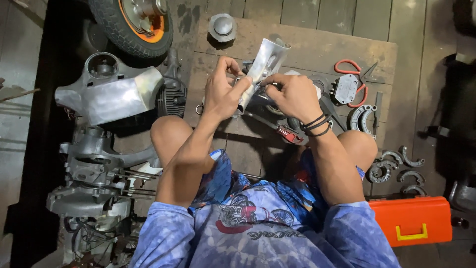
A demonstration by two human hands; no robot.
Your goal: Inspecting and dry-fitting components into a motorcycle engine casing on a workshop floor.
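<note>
Toolbox [410, 218], orange, lies shut; hands [224, 89] [293, 94] hold metal part [263, 67].

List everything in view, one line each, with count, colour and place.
metal sheet piece: one, shiny silver, held up between both hands
wheel: one, black tyre with orange rim, top left
engine parts: several, grey, left side
round cap: one, grey, top centre
snips: one, red handles, right of the hands
curved metal pieces: several, grey, right
toolbox: one, orange, bottom right
left hand: grip on the sheet
right hand: grip on the sheet
</note>
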